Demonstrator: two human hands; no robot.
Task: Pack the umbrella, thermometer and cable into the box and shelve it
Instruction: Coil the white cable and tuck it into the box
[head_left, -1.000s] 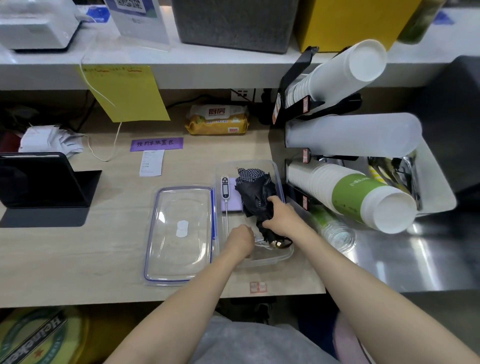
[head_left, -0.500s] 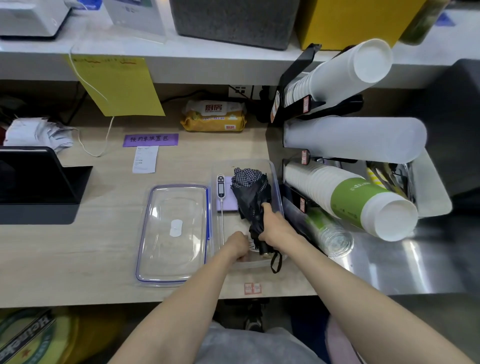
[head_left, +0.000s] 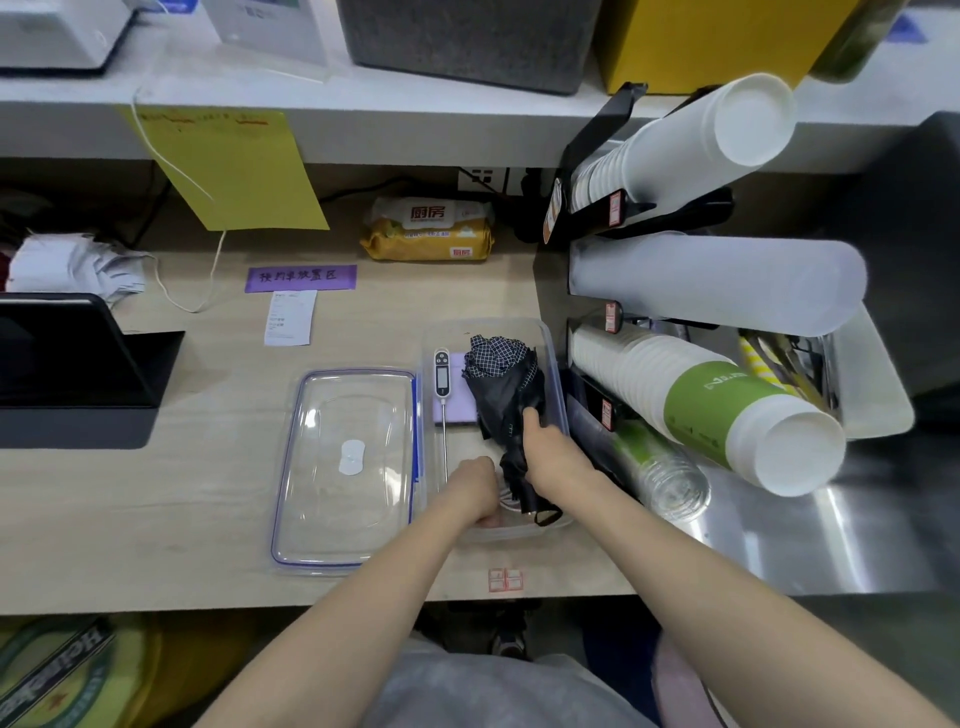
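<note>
The right hand (head_left: 553, 457) gripped the folded black umbrella (head_left: 506, 395) inside the clear plastic box (head_left: 555, 374). The left hand (head_left: 475, 491), fingers curled, reached into the box's near end. A digital probe thermometer (head_left: 442, 384) lay along the box's left side, the lid (head_left: 348, 467) just beside it.

One clear box (head_left: 551, 364) sits on the counter (head_left: 156, 493), with one lid (head_left: 349, 467) just left of it. Inside the box lie one umbrella (head_left: 506, 395), one thermometer (head_left: 442, 376) and one purple pad (head_left: 457, 413). Two hands are in the box: the left hand (head_left: 475, 488) and the right hand (head_left: 553, 452). Right of the box, four cup stacks (head_left: 727, 291) jut from one rack (head_left: 587, 395). Behind the box: one wipes pack (head_left: 428, 228), one purple label (head_left: 300, 278), one receipt (head_left: 290, 317), one yellow sheet (head_left: 228, 166).
</note>
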